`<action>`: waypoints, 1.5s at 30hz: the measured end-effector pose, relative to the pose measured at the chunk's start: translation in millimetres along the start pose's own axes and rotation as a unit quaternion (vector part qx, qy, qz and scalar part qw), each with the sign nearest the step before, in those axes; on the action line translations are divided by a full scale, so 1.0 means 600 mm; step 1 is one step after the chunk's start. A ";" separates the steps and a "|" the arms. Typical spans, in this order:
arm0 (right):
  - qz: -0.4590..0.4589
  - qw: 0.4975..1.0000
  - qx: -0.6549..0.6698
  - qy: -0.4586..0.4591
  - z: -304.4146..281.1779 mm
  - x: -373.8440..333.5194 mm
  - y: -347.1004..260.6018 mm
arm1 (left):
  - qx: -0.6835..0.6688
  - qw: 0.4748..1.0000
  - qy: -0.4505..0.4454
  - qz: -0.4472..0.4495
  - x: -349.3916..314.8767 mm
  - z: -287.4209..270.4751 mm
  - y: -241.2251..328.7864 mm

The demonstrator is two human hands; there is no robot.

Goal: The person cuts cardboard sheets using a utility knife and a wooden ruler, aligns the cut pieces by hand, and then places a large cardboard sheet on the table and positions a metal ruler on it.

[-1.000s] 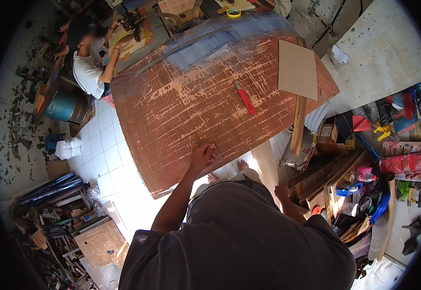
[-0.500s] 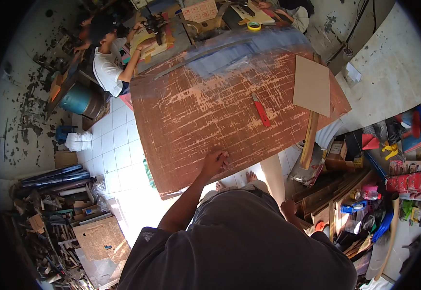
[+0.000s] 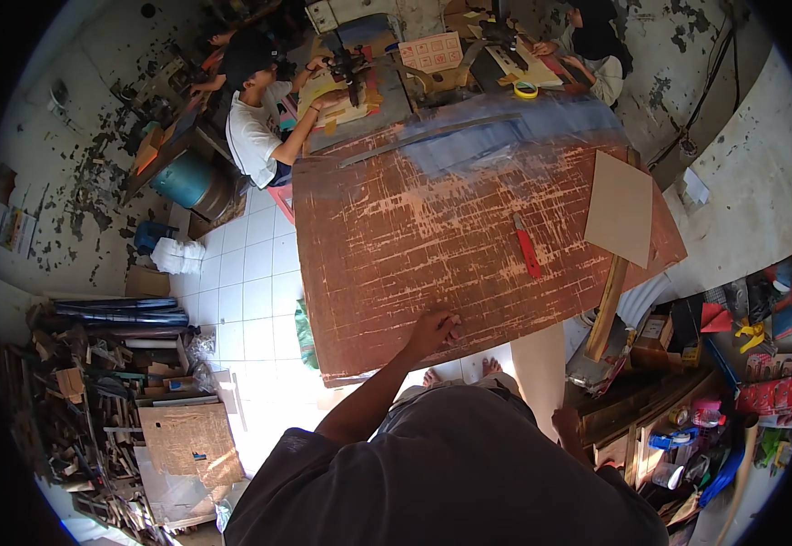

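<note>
My left hand [image 3: 436, 332] is over the near edge of a worn brown tabletop [image 3: 378, 300], its fingers curled in with nothing visible in them. My right hand [image 3: 567, 422] hangs low at my right side, beside a tall pale board [image 3: 539, 364]; its fingers are too small and shaded to make out. A red utility knife [image 3: 528, 250] with its blade showing lies on the tabletop, beyond my left hand and to its right. Farther right, a flat beige sheet of board [image 3: 619, 207] rests near the table's right edge, partly over a wooden strip [image 3: 606, 309].
Plastic sheeting [image 3: 469, 146] and a long metal ruler [image 3: 432, 136] lie along the far edge, with a yellow tape roll [image 3: 525, 90] behind. A person in white [image 3: 255, 136] works at a machine, far left. Scrap wood [image 3: 68, 400] and cluttered shelves [image 3: 687, 419] flank me.
The view has shifted, so the table and everything on it sit lower and farther right. My left hand stays curled by the near edge; the knife and board keep their places on the table.
</note>
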State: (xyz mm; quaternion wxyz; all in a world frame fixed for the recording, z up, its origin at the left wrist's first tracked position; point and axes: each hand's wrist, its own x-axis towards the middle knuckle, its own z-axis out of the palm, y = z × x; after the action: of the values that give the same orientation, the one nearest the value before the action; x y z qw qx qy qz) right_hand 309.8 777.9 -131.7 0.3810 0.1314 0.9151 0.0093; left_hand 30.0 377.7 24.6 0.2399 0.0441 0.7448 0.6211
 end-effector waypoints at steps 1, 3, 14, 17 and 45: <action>0.021 1.000 0.021 -0.002 -0.019 -0.013 0.002 | -0.003 1.000 0.000 0.001 -0.004 -0.002 0.002; 0.014 0.999 0.023 0.022 -0.054 -0.046 -0.008 | 0.005 1.000 0.010 0.005 -0.009 -0.003 0.006; 0.065 0.981 0.184 -0.016 0.057 0.023 -0.011 | 0.017 1.000 -0.005 -0.003 -0.005 0.001 0.010; -0.018 1.000 -0.005 -0.024 0.091 0.059 0.007 | 0.014 1.000 -0.003 -0.010 -0.006 -0.002 0.012; -0.128 0.984 -0.120 0.019 0.143 0.084 0.022 | 0.003 1.000 0.018 0.005 -0.006 0.004 -0.005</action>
State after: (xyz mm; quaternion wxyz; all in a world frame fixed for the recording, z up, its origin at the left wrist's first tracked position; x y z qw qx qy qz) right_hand 338.7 795.8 -225.8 0.3746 -0.0338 0.9238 0.0722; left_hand 34.6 377.7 22.8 0.2237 0.0373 0.7508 0.6203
